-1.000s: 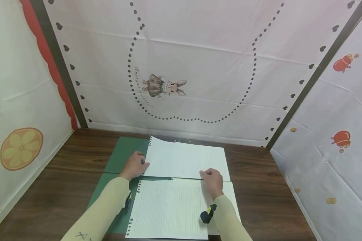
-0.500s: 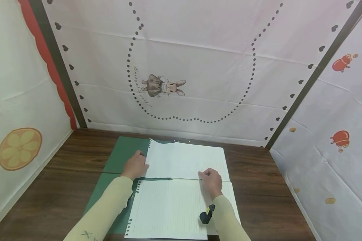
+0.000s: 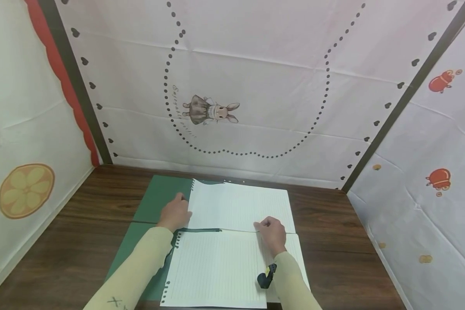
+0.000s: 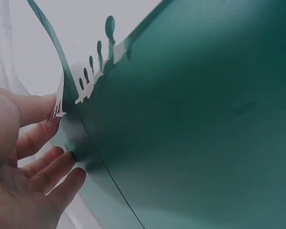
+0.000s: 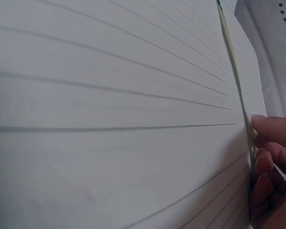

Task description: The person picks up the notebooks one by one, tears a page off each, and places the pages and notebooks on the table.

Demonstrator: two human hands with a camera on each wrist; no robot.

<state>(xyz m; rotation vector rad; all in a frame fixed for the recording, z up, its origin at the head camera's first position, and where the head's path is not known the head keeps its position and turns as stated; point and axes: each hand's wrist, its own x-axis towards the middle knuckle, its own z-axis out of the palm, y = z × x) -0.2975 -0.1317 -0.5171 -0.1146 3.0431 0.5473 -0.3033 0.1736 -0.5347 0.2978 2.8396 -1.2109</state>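
Two lined white sheets lie on a dark green mat (image 3: 160, 193), an upper sheet (image 3: 240, 206) and a lower sheet (image 3: 217, 267), meeting edge to edge. My left hand (image 3: 174, 214) sits at the upper sheet's punched left edge. In the left wrist view the left hand (image 4: 28, 157) pinches that torn, hole-punched edge (image 4: 59, 98) between thumb and forefinger above the mat (image 4: 195, 119). My right hand (image 3: 271, 232) has curled fingers at the seam between the sheets. In the right wrist view its fingertips (image 5: 269, 157) nip a sheet's edge (image 5: 238, 95); which sheet I cannot tell.
The mat lies on a dark wooden table (image 3: 89, 211). Printed cloth walls (image 3: 255, 86) close it in at the back, left and right. A small black device (image 3: 266, 276) sits at my right wrist, over the lower sheet.
The upper sheet's raised far-left corner has dropped slightly, showing a little green behind it. Both hands have stayed almost where they were.
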